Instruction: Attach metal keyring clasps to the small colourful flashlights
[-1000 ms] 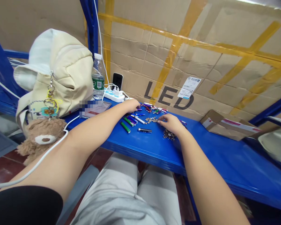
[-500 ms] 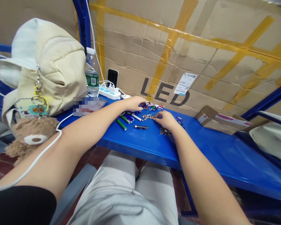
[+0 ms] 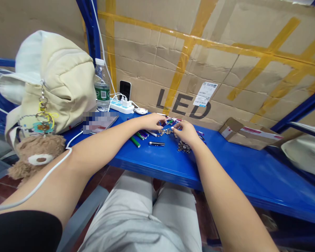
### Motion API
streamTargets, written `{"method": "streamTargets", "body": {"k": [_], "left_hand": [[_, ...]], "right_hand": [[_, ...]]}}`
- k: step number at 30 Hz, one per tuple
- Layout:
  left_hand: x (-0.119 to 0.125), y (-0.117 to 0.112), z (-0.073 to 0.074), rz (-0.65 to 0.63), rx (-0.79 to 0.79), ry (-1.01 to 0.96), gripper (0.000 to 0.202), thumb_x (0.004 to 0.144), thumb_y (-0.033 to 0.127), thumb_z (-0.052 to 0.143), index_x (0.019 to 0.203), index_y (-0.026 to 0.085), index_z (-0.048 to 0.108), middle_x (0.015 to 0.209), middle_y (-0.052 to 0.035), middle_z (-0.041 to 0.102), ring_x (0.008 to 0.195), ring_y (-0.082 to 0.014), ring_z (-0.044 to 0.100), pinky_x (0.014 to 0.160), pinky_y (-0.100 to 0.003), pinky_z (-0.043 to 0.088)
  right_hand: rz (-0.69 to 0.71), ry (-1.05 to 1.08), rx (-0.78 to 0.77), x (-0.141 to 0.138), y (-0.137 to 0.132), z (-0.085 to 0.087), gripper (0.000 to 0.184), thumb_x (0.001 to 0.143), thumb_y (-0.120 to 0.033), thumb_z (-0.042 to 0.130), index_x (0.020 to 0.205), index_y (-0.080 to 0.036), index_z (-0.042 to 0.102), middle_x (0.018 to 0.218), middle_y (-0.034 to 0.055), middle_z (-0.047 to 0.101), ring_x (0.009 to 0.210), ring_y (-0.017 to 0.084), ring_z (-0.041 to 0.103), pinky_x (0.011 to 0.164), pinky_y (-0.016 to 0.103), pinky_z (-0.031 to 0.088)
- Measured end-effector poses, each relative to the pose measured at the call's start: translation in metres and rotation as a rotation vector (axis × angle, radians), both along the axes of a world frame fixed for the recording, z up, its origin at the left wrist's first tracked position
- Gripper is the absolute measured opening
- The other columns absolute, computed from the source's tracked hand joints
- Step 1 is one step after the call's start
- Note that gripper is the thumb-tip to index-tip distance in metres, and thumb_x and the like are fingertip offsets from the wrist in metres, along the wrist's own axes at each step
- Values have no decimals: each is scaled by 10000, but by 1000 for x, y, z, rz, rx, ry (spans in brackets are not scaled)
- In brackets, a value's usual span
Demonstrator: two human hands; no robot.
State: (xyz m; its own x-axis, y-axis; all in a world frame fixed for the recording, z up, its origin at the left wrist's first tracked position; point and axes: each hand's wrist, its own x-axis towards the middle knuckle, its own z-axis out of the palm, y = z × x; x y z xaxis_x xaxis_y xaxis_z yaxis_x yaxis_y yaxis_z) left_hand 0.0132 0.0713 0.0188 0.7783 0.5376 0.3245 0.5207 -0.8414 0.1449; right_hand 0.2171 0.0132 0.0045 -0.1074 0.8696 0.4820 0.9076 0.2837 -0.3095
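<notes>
Stretching across a glossy, smooth blue shelf (image 3: 152,161), two bare hands meet just above the centre of the frame, over a scatter of small hard objects. The left hand (image 3: 155,121) is bent over with its fingers curled and the gap to the thumb narrow; a dark slim shape shows at its fingertips, but I cannot tell whether it is gripped. The right hand (image 3: 185,132) has thumb and forefinger drawn close together, and whether anything sits between them is too small to tell. Small round metal pieces (image 3: 165,132), flat and dull-shiny like coins, lie loosely strewn between the hands, and a denser dark heap (image 3: 183,147) of them sits just below the right hand. A black tube (image 3: 156,144), straight, slender and polished with silvery ends, lies alone below the gap between the hands. Green tubes (image 3: 135,141) and blue ones rest under and beside the left wrist, while thin red and silver tubes (image 3: 176,119) lie behind the fingers, near the creased, tape-banded cardboard (image 3: 147,52). At the left of the frame slumps a soft cream fabric bag (image 3: 68,78), with a shaggy brown plush bear (image 3: 55,143) hanging from it
</notes>
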Motion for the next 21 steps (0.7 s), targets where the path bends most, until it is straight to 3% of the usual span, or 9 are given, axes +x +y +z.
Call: {"method": "streamTargets", "body": {"k": [4, 8, 21], "left_hand": [[1, -5, 2, 4, -15, -7, 299, 761, 247, 546, 1034, 174, 643, 998, -59, 692, 861, -170, 627, 732, -254, 445], [3, -9, 3, -11, -16, -16, 298, 771, 231, 540, 1044, 163, 640, 983, -65, 694, 835, -167, 627, 716, -253, 444], [5, -12, 3, -76, 18, -77, 282, 781, 210, 545, 1036, 147, 646, 980, -74, 686, 861, -171, 619, 744, -261, 443]], "right_hand": [[82, 178, 81, -2, -4, 5, 146, 753, -323, 612, 734, -183, 650, 821, 56, 656, 726, 173, 579, 737, 321, 465], [135, 266, 59, -7, -8, 8, 167, 759, -344, 606, 745, -182, 647, 807, 48, 653, 713, 164, 575, 725, 318, 465], [230, 248, 134, -15, -9, 5, 127, 771, -301, 603, 754, -181, 642, 847, 58, 640, 692, 151, 559, 687, 312, 462]]}}
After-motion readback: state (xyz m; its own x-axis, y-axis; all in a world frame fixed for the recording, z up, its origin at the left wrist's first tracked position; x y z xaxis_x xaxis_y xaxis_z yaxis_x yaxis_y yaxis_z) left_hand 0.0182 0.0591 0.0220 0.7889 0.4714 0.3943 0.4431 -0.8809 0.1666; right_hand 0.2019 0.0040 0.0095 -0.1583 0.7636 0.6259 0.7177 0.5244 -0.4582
